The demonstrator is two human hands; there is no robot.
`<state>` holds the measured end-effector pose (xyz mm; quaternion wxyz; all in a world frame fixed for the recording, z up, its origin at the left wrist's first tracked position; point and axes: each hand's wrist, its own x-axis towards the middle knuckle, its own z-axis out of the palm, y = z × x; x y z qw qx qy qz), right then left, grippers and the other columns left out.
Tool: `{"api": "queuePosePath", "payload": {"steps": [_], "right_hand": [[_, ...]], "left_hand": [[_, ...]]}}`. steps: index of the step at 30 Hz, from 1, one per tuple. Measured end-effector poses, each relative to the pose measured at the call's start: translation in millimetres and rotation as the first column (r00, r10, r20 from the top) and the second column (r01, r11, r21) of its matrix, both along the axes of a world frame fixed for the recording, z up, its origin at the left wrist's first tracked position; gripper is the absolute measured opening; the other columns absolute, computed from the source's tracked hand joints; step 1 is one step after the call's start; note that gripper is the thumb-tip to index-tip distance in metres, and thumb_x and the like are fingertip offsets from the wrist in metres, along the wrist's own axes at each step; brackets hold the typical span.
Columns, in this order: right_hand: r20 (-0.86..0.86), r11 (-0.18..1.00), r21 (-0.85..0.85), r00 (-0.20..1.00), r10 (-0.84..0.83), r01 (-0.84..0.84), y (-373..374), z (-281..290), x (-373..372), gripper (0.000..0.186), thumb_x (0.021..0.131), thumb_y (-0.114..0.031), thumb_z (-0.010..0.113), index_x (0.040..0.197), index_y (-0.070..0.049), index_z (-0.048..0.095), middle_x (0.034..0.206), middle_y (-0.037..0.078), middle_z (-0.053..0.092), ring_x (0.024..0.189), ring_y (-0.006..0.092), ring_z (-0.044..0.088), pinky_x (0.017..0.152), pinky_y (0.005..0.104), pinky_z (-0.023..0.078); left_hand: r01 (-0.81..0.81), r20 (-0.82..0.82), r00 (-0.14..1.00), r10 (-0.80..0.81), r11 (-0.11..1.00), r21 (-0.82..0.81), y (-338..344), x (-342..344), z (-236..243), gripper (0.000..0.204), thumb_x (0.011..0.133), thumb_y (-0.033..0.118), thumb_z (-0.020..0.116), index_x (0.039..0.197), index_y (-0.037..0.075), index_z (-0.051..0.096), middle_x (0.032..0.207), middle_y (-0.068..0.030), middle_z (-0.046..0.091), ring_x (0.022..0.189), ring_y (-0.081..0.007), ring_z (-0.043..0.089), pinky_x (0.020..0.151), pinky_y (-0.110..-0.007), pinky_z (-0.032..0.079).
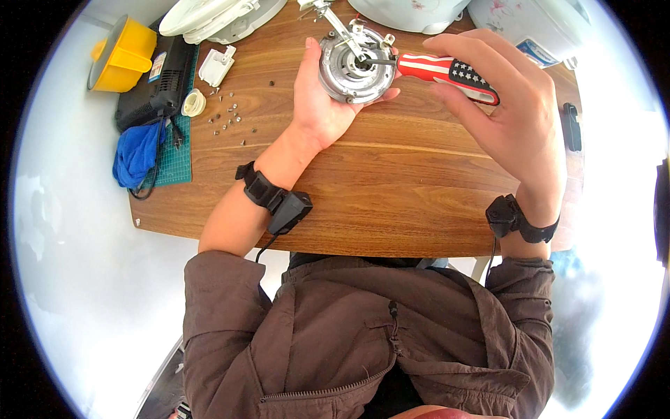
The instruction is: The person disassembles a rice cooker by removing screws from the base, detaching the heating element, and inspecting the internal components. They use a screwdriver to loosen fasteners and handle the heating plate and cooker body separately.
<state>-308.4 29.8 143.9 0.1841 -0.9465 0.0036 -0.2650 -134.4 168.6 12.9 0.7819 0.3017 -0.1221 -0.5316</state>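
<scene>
My left hand (315, 108) cups a round metal heating plate (335, 78) from below at the far middle of the table. A metal lever bracket (340, 26) rises from the plate's centre toward the far edge. With its fingers closed round the handle, my right hand (520, 105) holds a screwdriver (447, 71) with a red, white and black star-patterned grip. The screwdriver lies nearly level, its shaft pointing left. Its tip reaches the middle of the plate beside the lever; the exact contact point is too small to make out.
Loose screws (227, 120) lie left of my left hand, near a white plastic piece (217, 66) and a cream ring cap (194, 103). Farther left are a green mat (178, 157), blue cloth (136, 155), black device (150, 94) and yellow container (125, 52). White appliance housings (405, 12) line the far edge.
</scene>
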Motion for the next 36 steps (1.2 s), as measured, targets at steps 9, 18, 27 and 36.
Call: {"api": "queuePosePath", "payload": {"steps": [9,18,27,36], "right_hand": [[0.03,0.999,-0.023,0.999,0.033,-0.032,-0.4,-1.8,0.6,0.035,0.083,-0.008,0.081,0.117,-0.007,0.073,0.105,0.008,0.074,0.088,0.0235,0.072,0.078,0.0303,0.057],[0.032,0.999,-0.026,0.998,0.046,-0.045,-0.3,1.2,-0.5,0.034,0.082,-0.002,0.078,0.115,-0.004,0.073,0.106,0.009,0.074,0.088,0.0234,0.072,0.077,0.0314,0.058],[0.033,0.999,-0.036,0.999,0.035,-0.034,-0.1,0.8,-1.7,0.033,0.081,-0.002,0.079,0.114,-0.004,0.074,0.105,0.009,0.073,0.088,0.0232,0.072,0.076,0.032,0.058],[0.026,0.999,-0.04,1.0,0.016,-0.015,-0.6,1.1,-3.0,0.033,0.081,-0.002,0.079,0.113,-0.006,0.074,0.105,0.009,0.074,0.088,0.0232,0.072,0.076,0.0318,0.058]], "left_hand": [[-0.004,-0.01,1.0,0.004,1.0,0.006,-0.1,-1.9,2.6,0.085,0.106,0.067,0.012,0.149,0.001,0.044,0.142,-0.0257,0.058,0.126,-0.0432,0.061,0.103,-0.057,0.053],[-0.004,0.012,1.0,0.004,1.0,0.004,-0.5,-3.3,4.9,0.084,0.107,0.067,0.013,0.15,0.002,0.043,0.144,-0.0253,0.057,0.127,-0.0423,0.061,0.103,-0.057,0.053],[-0.001,0.022,1.0,0.001,1.0,-0.001,-0.4,-3.6,4.6,0.082,0.107,0.066,0.014,0.15,0.003,0.044,0.145,-0.0227,0.057,0.13,-0.0398,0.059,0.103,-0.057,0.053],[0.023,0.019,1.0,-0.023,1.0,-0.009,0.2,-1.5,3.0,0.083,0.107,0.067,0.014,0.15,0.003,0.044,0.144,-0.023,0.057,0.13,-0.0406,0.059,0.104,-0.057,0.053]]}}
